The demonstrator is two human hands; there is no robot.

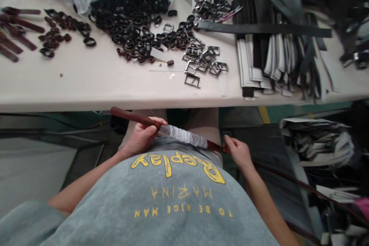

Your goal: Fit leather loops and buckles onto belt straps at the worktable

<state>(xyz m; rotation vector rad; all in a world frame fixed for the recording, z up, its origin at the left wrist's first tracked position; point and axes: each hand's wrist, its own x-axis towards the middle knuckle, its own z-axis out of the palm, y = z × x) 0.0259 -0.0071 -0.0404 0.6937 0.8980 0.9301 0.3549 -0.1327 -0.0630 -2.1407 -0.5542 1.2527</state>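
A reddish-brown belt [131, 117] stretches at a slant across my lap, below the table edge. Crinkled white wrapping [186, 136] covers its middle stretch. My left hand [144, 134] is closed round the brown part just left of the wrapping, thumb on top, and the belt's end sticks out beyond it. At the right, my right hand [238, 152] pinches the belt where brown shows past the wrapping. Its fingertips partly hide what they grip there.
On the white table [115, 88] lie a heap of dark belt loops [127, 19], metal buckles [201, 59], stacked black straps [259, 46] and brown strap pieces [20, 32]. One dark strap [268, 28] lies crosswise on the stack. A filled bin [317, 142] stands low at right.
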